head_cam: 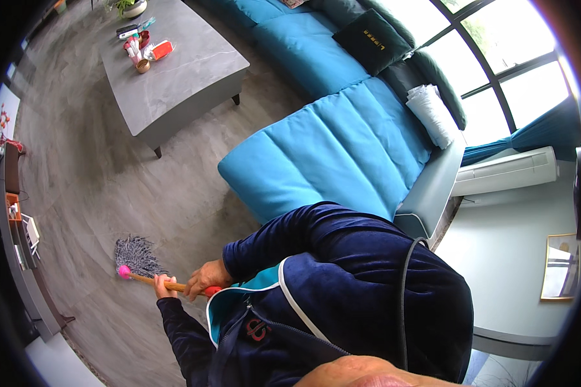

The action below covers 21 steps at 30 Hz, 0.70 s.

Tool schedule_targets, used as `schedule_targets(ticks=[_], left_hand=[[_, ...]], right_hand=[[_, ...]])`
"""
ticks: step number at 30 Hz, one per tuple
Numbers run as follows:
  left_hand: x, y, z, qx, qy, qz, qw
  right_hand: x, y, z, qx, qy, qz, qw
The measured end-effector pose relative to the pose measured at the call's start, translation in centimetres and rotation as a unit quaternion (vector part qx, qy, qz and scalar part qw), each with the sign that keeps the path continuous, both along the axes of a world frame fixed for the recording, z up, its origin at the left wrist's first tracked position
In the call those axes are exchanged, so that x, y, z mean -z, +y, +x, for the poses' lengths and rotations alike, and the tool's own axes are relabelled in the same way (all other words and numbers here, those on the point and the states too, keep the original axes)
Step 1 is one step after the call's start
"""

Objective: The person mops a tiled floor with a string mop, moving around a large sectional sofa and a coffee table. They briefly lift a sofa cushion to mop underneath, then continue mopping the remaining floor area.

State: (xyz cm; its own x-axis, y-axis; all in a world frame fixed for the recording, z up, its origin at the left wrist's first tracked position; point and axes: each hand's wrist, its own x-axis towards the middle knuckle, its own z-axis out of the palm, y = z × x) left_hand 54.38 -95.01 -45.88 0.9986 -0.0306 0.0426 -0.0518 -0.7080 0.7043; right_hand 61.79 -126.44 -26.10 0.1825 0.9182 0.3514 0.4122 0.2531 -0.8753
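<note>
A string mop with a grey-blue yarn head (138, 255) rests on the grey floor at the lower left. Its pink socket (124, 272) joins a wooden mop handle (143, 279). My left hand (164, 286) grips the handle nearer the mop head. Closer to my body, my right hand (208, 278) is closed around the same handle. A red part of the handle (213, 290) shows just past my right hand, beside the open collar of the dark blue velvet jacket. The rest of the handle is hidden.
A grey coffee table (189, 72) holding bowls and small items stands at the upper left. A blue-covered sofa (319, 155) extends across the centre and upper right. Along the left edge runs a low cabinet (26, 271) with objects on its shelf.
</note>
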Motion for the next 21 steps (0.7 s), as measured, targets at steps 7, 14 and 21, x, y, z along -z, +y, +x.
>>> schedule_targets(ticks=[7,14,21], left_hand=[[-1.6,0.6,2.0,0.091,0.011,0.015,0.996],[-4.2,0.9,0.2,0.056,-0.238,0.029,0.969],[-5.4,-0.7,2.0,-0.038,-0.401,-0.030,0.915]], right_hand=[[-1.5,0.1,-0.7,0.043,-0.016,-0.126,0.991],[-4.6,4.1,-1.5,0.134,-0.013,-0.076,0.988],[-4.2,3.0,-0.9,0.199,-0.018,-0.110,0.974]])
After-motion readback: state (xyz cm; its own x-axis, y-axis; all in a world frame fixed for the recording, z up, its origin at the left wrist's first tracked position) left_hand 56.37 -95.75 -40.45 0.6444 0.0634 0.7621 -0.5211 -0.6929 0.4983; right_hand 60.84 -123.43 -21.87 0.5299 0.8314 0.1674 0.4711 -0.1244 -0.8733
